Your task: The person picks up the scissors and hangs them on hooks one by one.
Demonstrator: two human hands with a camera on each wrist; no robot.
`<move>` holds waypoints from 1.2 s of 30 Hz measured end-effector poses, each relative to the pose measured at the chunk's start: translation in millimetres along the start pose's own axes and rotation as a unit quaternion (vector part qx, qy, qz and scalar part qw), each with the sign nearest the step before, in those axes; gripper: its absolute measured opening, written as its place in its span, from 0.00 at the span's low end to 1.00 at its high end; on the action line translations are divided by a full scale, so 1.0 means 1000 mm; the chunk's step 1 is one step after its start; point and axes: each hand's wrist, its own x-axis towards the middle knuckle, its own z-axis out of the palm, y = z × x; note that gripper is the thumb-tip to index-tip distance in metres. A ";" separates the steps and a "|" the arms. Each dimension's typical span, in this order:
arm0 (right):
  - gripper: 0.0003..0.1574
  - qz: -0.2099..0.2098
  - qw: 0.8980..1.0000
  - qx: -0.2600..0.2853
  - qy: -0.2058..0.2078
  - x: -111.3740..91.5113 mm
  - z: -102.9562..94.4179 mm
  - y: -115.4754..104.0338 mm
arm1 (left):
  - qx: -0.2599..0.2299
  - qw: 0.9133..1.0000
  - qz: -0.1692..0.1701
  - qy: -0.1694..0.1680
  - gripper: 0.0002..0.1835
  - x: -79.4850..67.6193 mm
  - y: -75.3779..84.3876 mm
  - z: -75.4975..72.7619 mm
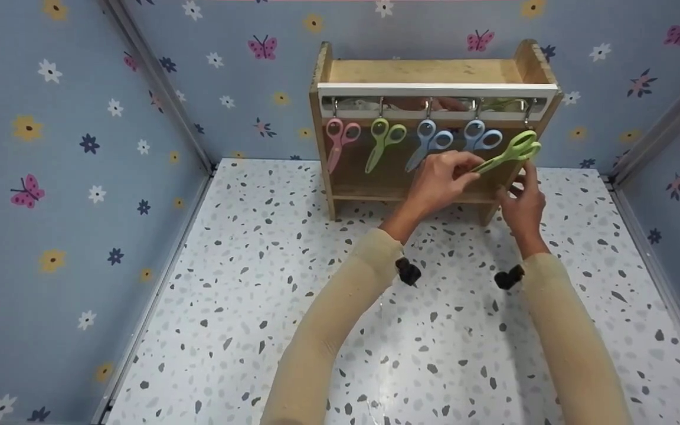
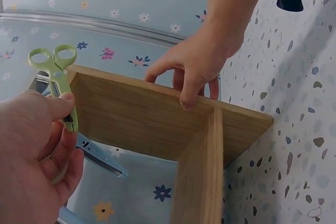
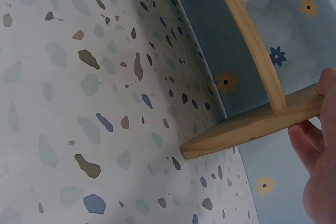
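Note:
Green scissors (image 1: 508,152) are pinched at the blade end between the thumb and fingers of my left hand (image 1: 437,180). Their handle loops point up and right, just under the rightmost hook (image 1: 529,112) of a wooden rack (image 1: 422,72). In the left wrist view the blades look closed and lie along my thumb. My right hand (image 1: 523,203) grips the rack's right side panel (image 3: 252,129), thumb on one face and fingers on the other. Pink scissors (image 1: 335,147), another green pair (image 1: 380,144) and two blue pairs hang from the other hooks by one loop each.
The rack stands on a speckled white tabletop (image 1: 245,295) against a blue floral wall panel (image 1: 228,65). Similar panels with grey metal edging rise at left and right. A small black device (image 1: 408,271) is strapped at each wrist.

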 end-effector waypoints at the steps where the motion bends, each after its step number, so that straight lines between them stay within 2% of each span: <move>1: 0.50 0.000 1.000 0.000 -0.001 0.000 0.000 0.000 | -0.004 1.000 -0.001 0.003 0.13 0.000 0.000 0.001; 11: 0.49 -0.004 1.000 0.006 0.001 -0.002 -0.001 0.000 | -0.032 0.999 -0.027 0.017 0.13 0.004 0.005 0.011; 20: 0.49 0.003 1.000 0.002 -0.001 -0.001 0.000 -0.002 | -0.041 0.997 -0.070 0.013 0.13 0.007 0.010 0.018; 36: 0.49 -0.009 1.000 -0.009 0.006 -0.001 0.001 0.000 | -0.064 0.994 -0.087 0.009 0.14 0.005 0.009 0.022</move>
